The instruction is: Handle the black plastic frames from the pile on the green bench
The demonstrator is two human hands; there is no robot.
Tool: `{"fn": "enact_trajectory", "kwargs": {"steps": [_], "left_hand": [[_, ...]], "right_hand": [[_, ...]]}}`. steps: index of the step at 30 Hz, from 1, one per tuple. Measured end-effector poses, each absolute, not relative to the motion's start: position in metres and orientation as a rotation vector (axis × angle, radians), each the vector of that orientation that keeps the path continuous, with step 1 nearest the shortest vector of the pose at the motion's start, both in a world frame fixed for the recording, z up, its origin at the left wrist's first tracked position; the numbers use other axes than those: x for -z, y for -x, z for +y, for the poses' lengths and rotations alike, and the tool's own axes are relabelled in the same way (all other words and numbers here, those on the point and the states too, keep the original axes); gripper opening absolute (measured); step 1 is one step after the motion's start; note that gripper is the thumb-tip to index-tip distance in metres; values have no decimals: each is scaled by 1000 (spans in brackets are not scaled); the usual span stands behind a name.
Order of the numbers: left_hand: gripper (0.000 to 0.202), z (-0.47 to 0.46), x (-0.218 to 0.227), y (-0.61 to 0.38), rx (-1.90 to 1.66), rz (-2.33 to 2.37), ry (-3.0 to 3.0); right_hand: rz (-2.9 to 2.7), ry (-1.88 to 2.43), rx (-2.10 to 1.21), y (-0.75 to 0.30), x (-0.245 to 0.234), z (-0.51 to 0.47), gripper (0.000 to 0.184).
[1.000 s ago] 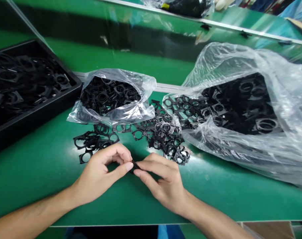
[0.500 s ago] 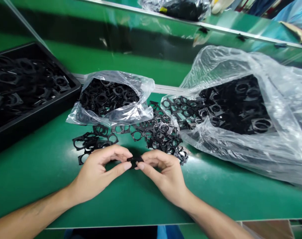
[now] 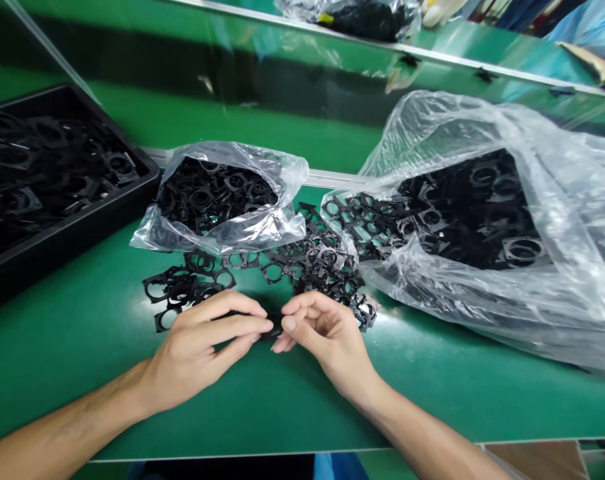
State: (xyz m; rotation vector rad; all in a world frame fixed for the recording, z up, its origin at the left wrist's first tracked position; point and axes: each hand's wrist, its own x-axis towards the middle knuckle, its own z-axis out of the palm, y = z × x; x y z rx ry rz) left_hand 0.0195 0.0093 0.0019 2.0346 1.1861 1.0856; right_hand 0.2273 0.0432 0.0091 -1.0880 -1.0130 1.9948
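Note:
Between my hands, above the green worktop, is a small black plastic part (image 3: pixel 273 327), mostly hidden by fingers and blurred. My left hand (image 3: pixel 202 347) grips its left side, thumb below and fingers laid over the top. On the other side my right hand (image 3: pixel 327 333) pinches its right edge with thumb and forefinger, the other fingers curled underneath. Just beyond the hands, loose flat black plastic frames with round holes lie in a pile (image 3: pixel 325 263). A smaller group of these frames (image 3: pixel 182 287) is behind my left hand.
A black bin (image 3: pixel 132 190) full of similar parts stands at left. One clear plastic bag (image 3: pixel 227 233) of frames sits at the back middle; a larger bag (image 3: pixel 462 287) spills frames at right. The green worktop (image 3: pixel 262 413) ends at a front edge. Behind rises a green panel (image 3: pixel 327 140).
My left fingers have shifted and now lie over the black part, covering more of it. My right thumb has lifted and its fingers have re-gripped at the part's right edge.

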Motion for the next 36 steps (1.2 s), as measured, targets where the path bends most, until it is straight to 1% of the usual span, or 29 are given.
{"fn": "enact_trajectory", "kwargs": {"steps": [3,5,7,9,11,14,18,22,24,27,30,32,34,36], "left_hand": [[22,9,-3,-19,-1094,1210,-1968],[21,9,-3,-19,-1102,1273,-1895],[19,9,-4,-19,-1097,1327,-1827],[17,8,-4,-20,-1076,1351,-1750],[14,9,-5,-21,-1038,1333,-1633],[12,10,-5,-22,-940,1260,-1402],[14,12,-5,-21,-841,1201,-1193],[16,14,-7,-20,-809,1159,-1131],[17,14,-9,-20,-770,1144,-1171],[16,12,-10,-22,-720,1177,-1328],[17,9,-12,-20,-736,1211,-1533],[17,11,-17,-9,-798,1278,-1671],[19,17,-28,16,-931,1456,-1791],[25,27,-43,53,-1146,1763,-1857]], "right_hand": [[-1207,1082,-1878,-230,-12,42,22],[-1398,1070,-1692,-232,-13,42,17],[-1569,1048,-1492,-233,-13,41,19],[-1652,1041,-1397,-233,-12,40,17],[-1629,1065,-1443,-233,-11,39,12],[-1500,1096,-1621,-231,-10,40,8],[-1361,1083,-1769,-230,-10,43,8],[-1353,1071,-1790,-231,-8,43,9],[-1459,1079,-1681,-232,-8,41,7],[-1695,1055,-1425,-235,-10,37,7],[-1858,953,-1350,-238,-14,37,10],[-1946,910,-1268,-242,-17,41,15],[-2056,936,-997,-248,-18,49,18],[-2186,1017,-587,-254,-17,59,18]]}}
